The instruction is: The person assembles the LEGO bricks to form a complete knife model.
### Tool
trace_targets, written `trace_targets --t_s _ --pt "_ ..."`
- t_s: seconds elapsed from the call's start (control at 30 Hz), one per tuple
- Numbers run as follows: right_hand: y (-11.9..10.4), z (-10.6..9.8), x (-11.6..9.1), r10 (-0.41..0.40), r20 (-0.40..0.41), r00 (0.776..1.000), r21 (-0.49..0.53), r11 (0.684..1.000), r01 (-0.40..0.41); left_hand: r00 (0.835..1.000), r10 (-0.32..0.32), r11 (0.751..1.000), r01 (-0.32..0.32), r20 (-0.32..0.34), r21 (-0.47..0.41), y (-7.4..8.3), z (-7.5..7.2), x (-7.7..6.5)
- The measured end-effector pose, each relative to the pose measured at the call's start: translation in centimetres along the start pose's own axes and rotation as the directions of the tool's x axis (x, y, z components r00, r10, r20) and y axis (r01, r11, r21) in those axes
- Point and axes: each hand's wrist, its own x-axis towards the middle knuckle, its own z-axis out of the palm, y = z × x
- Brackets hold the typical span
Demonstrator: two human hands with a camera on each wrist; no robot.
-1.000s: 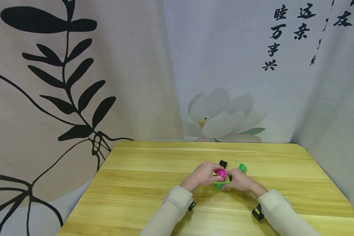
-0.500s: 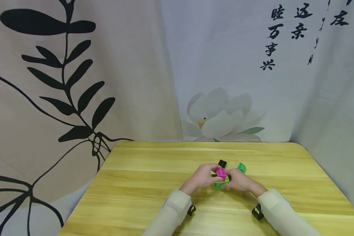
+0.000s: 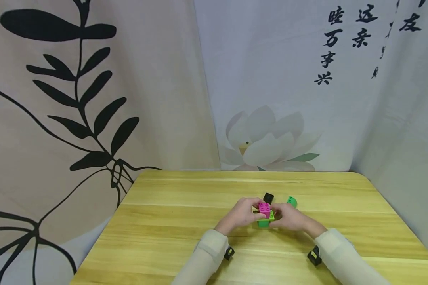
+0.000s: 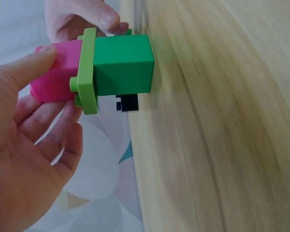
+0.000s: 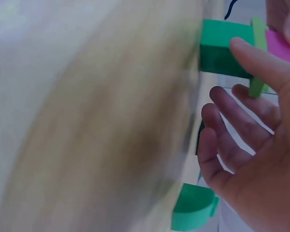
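Note:
A stack of toy building blocks stands between my hands in the head view. It has a green block (image 4: 123,65) at the bottom, a lime green plate (image 4: 88,72) in the middle and a pink brick (image 3: 264,208) on top. My left hand (image 3: 240,213) pinches the pink brick between thumb and fingers. With its thumb on the side of the green block, my right hand (image 3: 290,217) holds the lower part of the stack; its lower fingers are loosely bent in the right wrist view. Some of the lime plate is hidden by the hands.
Just behind the stack lies a black brick (image 3: 268,197). A green block with a rounded side (image 3: 292,201) sits behind my right hand, on the wooden table (image 3: 185,190). A printed curtain (image 3: 171,99) hangs along the table's far edge.
Both hands and the stack have shifted slightly to the left. The left hand's grip on the pink brick and the right hand's hold lower down look the same.

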Motion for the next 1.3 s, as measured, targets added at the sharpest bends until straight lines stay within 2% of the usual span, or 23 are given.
trace_targets --t_s 0.1,0.27,0.6,0.77,0.97,1.3 --pt "-0.2 -0.6 -0.2 -0.005 -0.009 1.0 -0.005 1.0 0.005 1.0 -0.003 1.0 0.003 0.003 0.0 0.0 -0.2 -0.1" --pt "-0.4 -1.4 -0.1 -0.016 -0.054 0.998 -0.077 0.997 0.012 1.0 0.002 1.0 -0.002 0.011 -0.006 -0.2 -0.6 -0.2" --pt "-0.6 -3.0 1.4 -0.026 -0.158 0.987 -0.213 0.977 -0.009 1.0 0.009 1.0 -0.009 0.026 -0.013 -0.4 -0.8 -0.4" --pt "-0.6 -3.6 2.3 -0.023 -0.16 0.987 -0.273 0.962 -0.022 1.0 -0.013 0.999 0.014 0.02 -0.038 -0.4 -0.6 -0.6" --pt "-0.3 -3.8 3.3 -0.057 -0.159 0.986 -0.361 0.932 -0.005 0.999 -0.028 0.999 0.028 0.018 -0.038 -0.4 -0.6 -0.7" --pt "0.4 -3.7 4.2 -0.054 -0.119 0.991 -0.409 0.913 0.0 0.999 -0.044 0.999 0.044 0.024 -0.016 -0.4 -0.6 -0.6"
